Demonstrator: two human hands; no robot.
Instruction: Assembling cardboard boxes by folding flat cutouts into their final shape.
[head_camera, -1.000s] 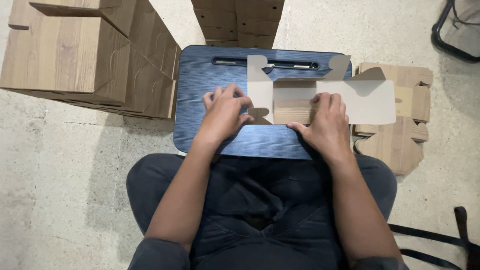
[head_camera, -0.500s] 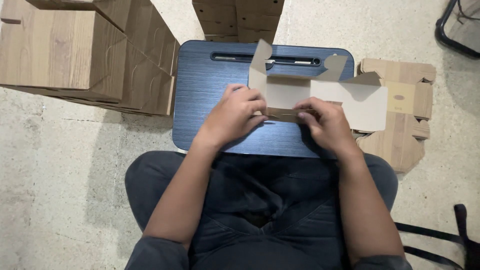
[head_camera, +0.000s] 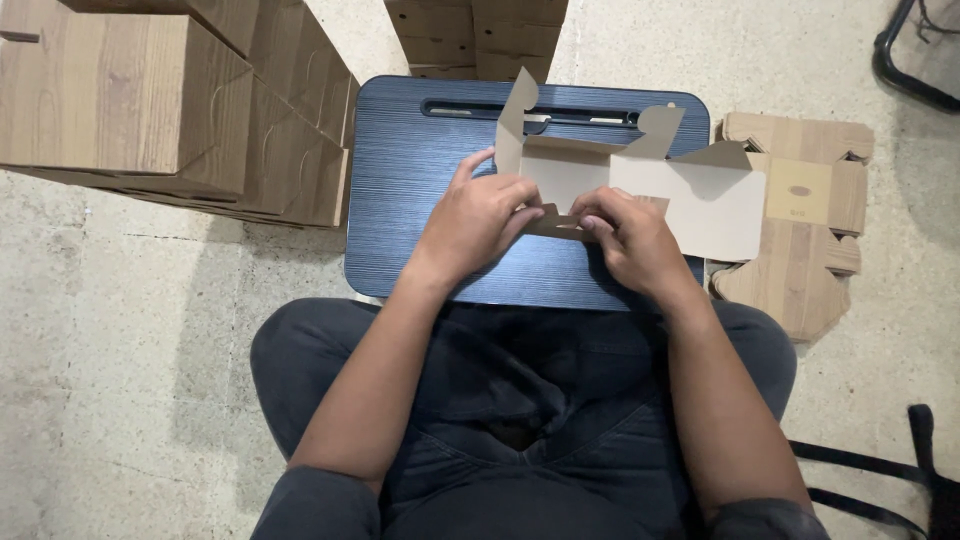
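Compared with half a second back, the hands are sitting closer together now, both bunched at the near edge of the carton blank (head_camera: 640, 185), and the blank's tall left flap is standing up a bit more while the wide right panel is hanging out flatter over the tray's right edge.

Going left to right: a stack of folded wood-print boxes (head_camera: 150, 100) is sitting on the floor at the left, touching the corner of the blue lap tray (head_camera: 420, 180). The tray is resting across the person's knees and carrying the blank.

The left hand (head_camera: 480, 215) is curling over the blank's near-left corner, fingers bent and mostly closed, the thumb side pressing on the small front flap. The right hand (head_camera: 630, 235) is right beside it, almost touching, fingers curled and pinching that same front flap, knuckles up. Both are clamping on the cardboard rather than lying flat.

Further right, a pile of flat blanks (head_camera: 800, 250) is lying on the floor just beside the tray, partly under the hanging panel.
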